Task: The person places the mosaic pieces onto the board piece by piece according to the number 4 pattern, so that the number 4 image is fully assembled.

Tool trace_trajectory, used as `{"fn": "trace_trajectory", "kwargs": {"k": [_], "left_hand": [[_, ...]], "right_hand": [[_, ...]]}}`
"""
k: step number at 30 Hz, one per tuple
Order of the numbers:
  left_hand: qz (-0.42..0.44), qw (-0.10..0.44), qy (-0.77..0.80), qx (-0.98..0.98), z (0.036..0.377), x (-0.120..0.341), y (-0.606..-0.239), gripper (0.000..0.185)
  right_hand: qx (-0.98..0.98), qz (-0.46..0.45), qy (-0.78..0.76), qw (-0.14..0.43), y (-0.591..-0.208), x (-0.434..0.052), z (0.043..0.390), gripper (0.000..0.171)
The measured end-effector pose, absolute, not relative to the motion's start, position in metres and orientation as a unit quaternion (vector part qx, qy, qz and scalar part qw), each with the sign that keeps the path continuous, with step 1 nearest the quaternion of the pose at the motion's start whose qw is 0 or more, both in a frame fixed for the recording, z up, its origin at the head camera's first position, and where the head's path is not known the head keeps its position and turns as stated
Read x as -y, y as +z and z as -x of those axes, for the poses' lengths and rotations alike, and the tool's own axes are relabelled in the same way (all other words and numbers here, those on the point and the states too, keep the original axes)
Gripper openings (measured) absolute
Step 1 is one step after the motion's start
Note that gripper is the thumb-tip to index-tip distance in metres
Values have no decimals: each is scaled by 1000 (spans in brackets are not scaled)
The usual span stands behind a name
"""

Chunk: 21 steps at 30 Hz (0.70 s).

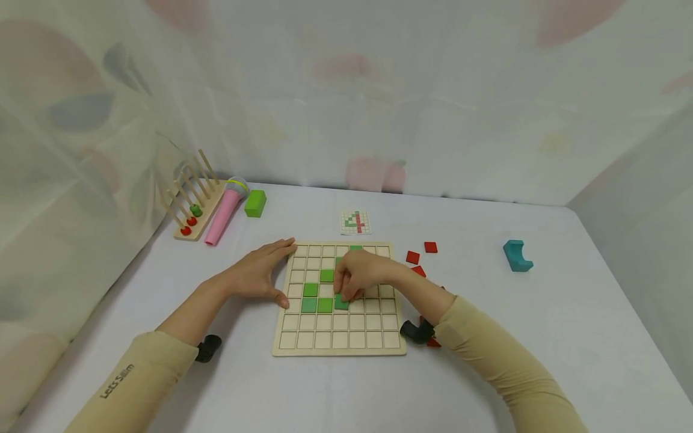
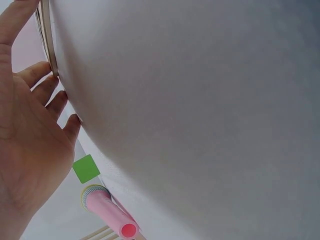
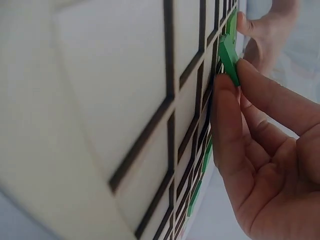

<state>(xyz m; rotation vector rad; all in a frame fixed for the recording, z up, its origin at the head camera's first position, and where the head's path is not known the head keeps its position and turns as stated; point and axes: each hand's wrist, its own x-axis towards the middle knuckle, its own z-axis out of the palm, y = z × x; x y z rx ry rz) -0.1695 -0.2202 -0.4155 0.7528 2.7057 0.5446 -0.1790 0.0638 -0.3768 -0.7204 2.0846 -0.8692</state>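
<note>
A wooden grid board [image 1: 340, 340] lies flat in front of me, with several green tiles [image 1: 310, 290] set in its squares. My right hand [image 1: 361, 273] pinches one green tile [image 3: 228, 56] between thumb and fingers over the middle of the board. In the right wrist view that tile stands tilted, one end low against the grid. Along the board's left edge my left hand [image 1: 254, 275] is spread, its thumb near the lower part and its fingertips at the upper corner. The left wrist view shows those fingertips [image 2: 58, 102] touching the board's side.
Red tiles [image 1: 412, 257] lie scattered right of the board, some partly hidden by the right forearm. Behind the board is a pattern card [image 1: 355, 222]. A pink microphone [image 1: 223, 213], a green block [image 1: 255, 203] and a peg rack [image 1: 186, 234] are back left; a teal arched block [image 1: 516, 257] is right.
</note>
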Motion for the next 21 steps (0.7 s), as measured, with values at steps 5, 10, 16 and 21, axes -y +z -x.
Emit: {"fn": "trace_trajectory", "kwargs": {"k": [5,10,16,21], "left_hand": [[-261,141,191,-936,170,219,-416,131],[-263,139,191,-935,170,219,-416,131],[-263,138,187,-936,171,220,-417,132],[-261,138,185,-937,170,220,-417,132]], "right_hand": [[-830,281,-313,367,-375,-61,176,9],[-837,280,-300,363,-375,-60,175,9],[-845,289,-280,351,-374,-59,174,9],[-849,297,-272,343,-372,-59,173,9]]}}
